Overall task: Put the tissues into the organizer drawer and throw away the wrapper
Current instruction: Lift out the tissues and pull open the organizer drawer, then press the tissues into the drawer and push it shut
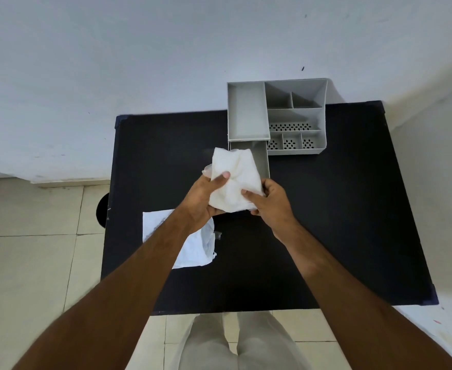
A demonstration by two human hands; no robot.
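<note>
A: Tissues (234, 180), that's the white bundle up off the table, held in both hands. Start close to us. What do you see?

B: Two pale trouser legs at 6 o'clock, then the floor tiles (27, 260). Then the black table (326, 222).

A: And on the table?

B: At 8 o'clock from the hands lies something white and flat, with a crinkly clear bit on its edge. I think that is the wrapper (193, 247). An arm hides part of it.

A: Now the hands.

B: The left hand (203, 198) pinches the left side of the tissues, thumb on top. The right hand (270, 198) pinches the bottom right corner. Both are closed tight on the bundle, and they sit close together.

A: Go further.

B: Just past the tissues, at 12 o'clock, the drawer (262, 158) is pulled out and open. The top of the bundle hangs over its left part. Behind it is the grey organizer (323, 116) with lots of little boxes, up against the wall (139, 62).

A: What could go wrong?

B: The bundle looks wider than the drawer. If it is pushed in floppy, an edge may flop over the side or bunch up, and then the drawer may not shut.

A: Anything else?

B: The wrapper is light. A bump from an arm could slide it off the table.
</note>
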